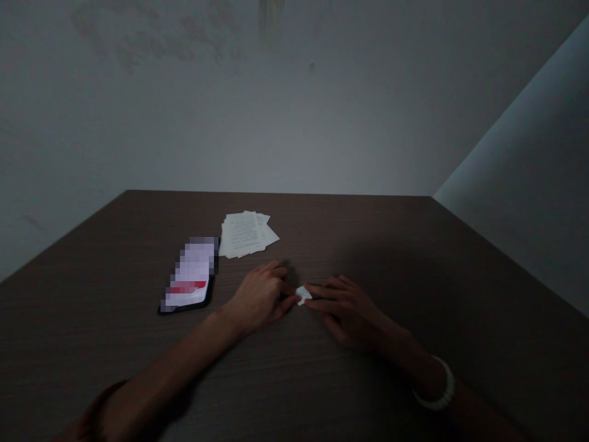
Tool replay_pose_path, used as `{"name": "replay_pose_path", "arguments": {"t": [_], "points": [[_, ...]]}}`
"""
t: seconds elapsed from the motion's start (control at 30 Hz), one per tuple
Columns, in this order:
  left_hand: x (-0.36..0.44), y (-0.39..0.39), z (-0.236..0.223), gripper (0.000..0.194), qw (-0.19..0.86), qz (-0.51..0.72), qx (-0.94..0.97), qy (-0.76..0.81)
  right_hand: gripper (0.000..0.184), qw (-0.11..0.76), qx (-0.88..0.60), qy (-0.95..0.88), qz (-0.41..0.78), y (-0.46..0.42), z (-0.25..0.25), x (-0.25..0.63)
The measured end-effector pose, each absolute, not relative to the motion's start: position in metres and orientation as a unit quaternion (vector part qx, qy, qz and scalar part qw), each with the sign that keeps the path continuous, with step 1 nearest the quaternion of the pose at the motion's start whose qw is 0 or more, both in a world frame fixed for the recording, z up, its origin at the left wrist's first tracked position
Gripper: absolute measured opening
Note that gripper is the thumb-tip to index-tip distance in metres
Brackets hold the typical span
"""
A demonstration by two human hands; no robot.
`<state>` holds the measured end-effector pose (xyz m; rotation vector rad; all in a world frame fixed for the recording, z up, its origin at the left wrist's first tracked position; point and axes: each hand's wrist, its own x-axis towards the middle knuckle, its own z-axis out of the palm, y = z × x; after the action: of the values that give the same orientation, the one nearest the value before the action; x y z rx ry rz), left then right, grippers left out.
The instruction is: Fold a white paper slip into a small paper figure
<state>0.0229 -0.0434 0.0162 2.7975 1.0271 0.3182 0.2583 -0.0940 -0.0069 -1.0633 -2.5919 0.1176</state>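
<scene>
A small piece of white paper (303, 295), which looks folded, lies on the table between my two hands. My left hand (263, 293) is closed, its thumb and index fingertips at the left edge of the paper. From the other side, my right hand (352, 313) rests on the table with its fingers stretched out and slightly apart. Two of its fingertips touch the paper's right edge, while the thumb lies lower, away from it. Part of the paper is hidden under the fingers.
Beyond my left hand is a loose stack of printed paper sheets (246, 234). A phone (191, 270) with a lit, pixelated screen lies left of it. The dark wooden table (322, 227) meets a grey wall (294, 135). A pale bracelet (446, 383) circles my right forearm.
</scene>
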Motion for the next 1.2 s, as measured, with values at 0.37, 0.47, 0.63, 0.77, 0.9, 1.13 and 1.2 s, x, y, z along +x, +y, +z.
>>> {"name": "replay_pose_path", "arguments": {"t": [0.37, 0.47, 0.63, 0.77, 0.9, 1.13, 1.2], "points": [[0.024, -0.046, 0.017, 0.027, 0.056, 0.109, 0.937, 0.329, 0.03, 0.192, -0.361, -0.911, 0.051, -0.091, -0.004, 0.255], [0.025, -0.046, 0.015, 0.026, 0.046, 0.111, 0.939, 0.321, 0.03, 0.189, -0.363, -0.911, 0.052, -0.091, -0.005, 0.256], [0.025, -0.047, 0.013, 0.025, 0.035, 0.104, 0.946, 0.306, 0.031, 0.179, -0.365, -0.912, 0.051, -0.091, -0.003, 0.255], [0.025, -0.048, 0.016, 0.025, 0.021, 0.082, 0.951, 0.298, 0.026, 0.175, -0.352, -0.919, 0.038, -0.09, 0.001, 0.254], [0.026, -0.049, 0.019, 0.025, -0.004, 0.073, 0.951, 0.299, 0.022, 0.169, -0.338, -0.925, 0.023, -0.091, 0.004, 0.252], [0.027, -0.051, 0.021, 0.027, -0.016, 0.068, 0.952, 0.299, 0.016, 0.173, -0.324, -0.93, 0.011, -0.094, 0.008, 0.251], [0.027, -0.051, 0.021, 0.027, -0.016, 0.069, 0.951, 0.299, 0.015, 0.169, -0.327, -0.93, 0.01, -0.095, 0.009, 0.251]]}}
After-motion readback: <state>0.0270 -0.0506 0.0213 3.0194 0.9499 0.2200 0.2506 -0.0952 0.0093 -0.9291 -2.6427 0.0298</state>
